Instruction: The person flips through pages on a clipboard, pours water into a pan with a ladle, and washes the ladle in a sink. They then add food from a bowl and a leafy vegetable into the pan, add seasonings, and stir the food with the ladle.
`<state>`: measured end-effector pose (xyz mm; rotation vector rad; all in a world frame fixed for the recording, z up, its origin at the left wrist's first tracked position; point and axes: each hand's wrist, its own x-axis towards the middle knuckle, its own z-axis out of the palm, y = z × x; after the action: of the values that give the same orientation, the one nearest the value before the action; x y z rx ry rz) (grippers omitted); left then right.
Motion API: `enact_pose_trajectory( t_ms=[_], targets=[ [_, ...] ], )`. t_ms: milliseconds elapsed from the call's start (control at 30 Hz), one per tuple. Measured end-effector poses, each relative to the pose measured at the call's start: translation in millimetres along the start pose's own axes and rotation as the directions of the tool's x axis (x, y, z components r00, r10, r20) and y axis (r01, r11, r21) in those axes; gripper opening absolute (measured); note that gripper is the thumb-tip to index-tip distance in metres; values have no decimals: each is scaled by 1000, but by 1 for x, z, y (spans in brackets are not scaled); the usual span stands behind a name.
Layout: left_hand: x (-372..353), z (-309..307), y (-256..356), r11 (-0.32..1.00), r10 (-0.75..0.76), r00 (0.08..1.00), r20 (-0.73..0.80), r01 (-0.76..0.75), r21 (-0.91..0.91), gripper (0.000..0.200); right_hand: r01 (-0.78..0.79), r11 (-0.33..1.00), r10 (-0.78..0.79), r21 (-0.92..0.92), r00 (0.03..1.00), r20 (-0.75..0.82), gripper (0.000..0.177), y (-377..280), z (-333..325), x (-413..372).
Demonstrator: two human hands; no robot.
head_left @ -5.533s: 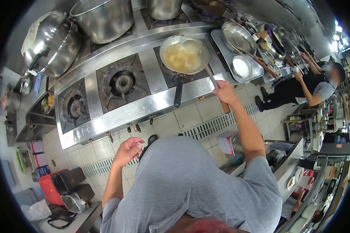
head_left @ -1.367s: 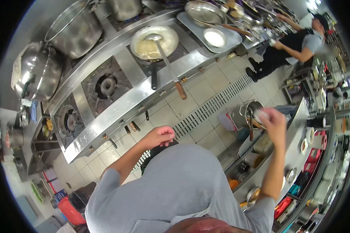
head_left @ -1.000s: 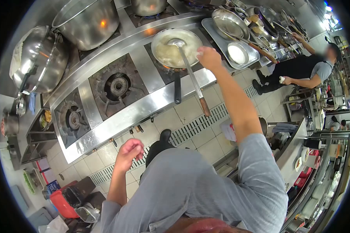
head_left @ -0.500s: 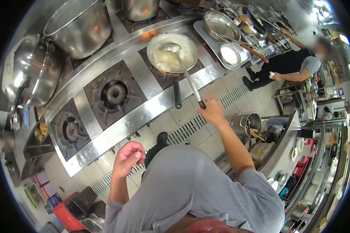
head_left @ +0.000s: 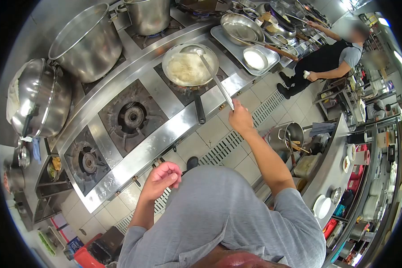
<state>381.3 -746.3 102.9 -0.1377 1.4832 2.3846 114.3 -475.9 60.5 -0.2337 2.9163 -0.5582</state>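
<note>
Frying pan (head_left: pixel 213 61) sits on the front row of the stove (head_left: pixel 169 99), over the right-hand burner, pale, cloudy liquid (head_left: pixel 188 68) spread across it and its black handle (head_left: pixel 199 109) jutting over the front edge towards the person. Closest in, just ahead of the grey shirt (head_left: pixel 205 201), the left hand (head_left: pixel 161 179) hangs in the air with its fingers loosely curled, holding nothing that shows. Past it pokes a dark shoe (head_left: pixel 192 162) beside the slotted floor drain (head_left: pixel 220 147). Reaching further out, the right hand (head_left: pixel 241 118) has its fingers closed around the near end of the ladle (head_left: pixel 219 84), whose grip is mostly hidden in there. The metal shaft slants up over the pan's rim, and the bowl lies in the pan, towards the far side. Off to the right, a steel pot (head_left: pixel 278 139) with wooden-handled utensils stands low, near a long counter (head_left: pixel 319 172) bearing white dishes (head_left: pixel 321 206). Left of the pan, two bare burners (head_left: pixel 133 115) show their black grates; right of it, a metal tray (head_left: pixel 236 49) carries a small round pan (head_left: pixel 255 58) of something white and a wider shallow pan (head_left: pixel 241 29) with a long wooden handle. Behind the front row, a big open pot (head_left: pixel 85 50) stands near a second pot (head_left: pixel 148 18), with blue flame under that second one. Furthest off, over on the right, another person (head_left: pixel 324 62) in a black apron stands by a crowd of pans.
</note>
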Motion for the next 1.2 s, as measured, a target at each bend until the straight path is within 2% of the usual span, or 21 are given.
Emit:
enact_pose_trajectory(
  t_ms=[133,233,333,367,433,500,533,633,733,833,933,1033,1067,1133,1200],
  targets=[
    [0,3,-1,999,-3,1000,12,3,32,22,115,990,-105,76,986,-129,38,15,9,12],
    [3,2,2,1000,8,999,54,-9,29,16,63,998,-62,4,994,-92,30,1,-3,12],
    [5,-1,2,999,26,998,64,-27,20,15,138,990,-140,-38,988,-64,22,12,15,25],
    [6,-2,2,999,33,997,65,-35,18,15,25,983,-37,180,997,65,20,6,10,25],
    [9,-3,1,999,29,997,67,-30,25,15,-271,807,75,524,928,364,17,-7,3,25],
    [12,-3,1,999,3,998,67,-6,44,15,-442,533,57,721,869,491,17,-15,-2,23],
    [14,-2,2,999,-6,997,73,3,42,15,-517,367,28,773,837,547,18,-19,-5,22],
    [19,0,4,999,-25,996,88,22,39,15,-624,177,-68,761,764,642,20,-24,-26,20],
    [26,-2,6,999,-26,994,107,21,47,15,-581,234,-80,780,788,611,20,-19,-29,14],
    [35,-5,5,998,-32,991,133,25,50,15,-466,435,-34,771,847,531,18,-25,-35,0],
    [42,-3,7,998,-39,988,149,32,50,15,-276,595,-71,755,918,391,18,-17,-26,-1],
    [49,-5,8,997,-51,986,158,41,65,15,-118,856,-35,503,958,286,22,-33,-50,-11],
    [50,-5,9,996,-55,986,156,45,72,16,-24,915,-58,403,980,188,24,-32,-49,-10],
    [51,-6,9,995,-65,986,153,53,82,16,135,978,-137,159,991,3,27,-31,-46,-11],
    [52,-8,9,994,-71,986,148,58,87,16,93,992,-92,87,996,-17,28,-35,-45,-9]
  ],
)
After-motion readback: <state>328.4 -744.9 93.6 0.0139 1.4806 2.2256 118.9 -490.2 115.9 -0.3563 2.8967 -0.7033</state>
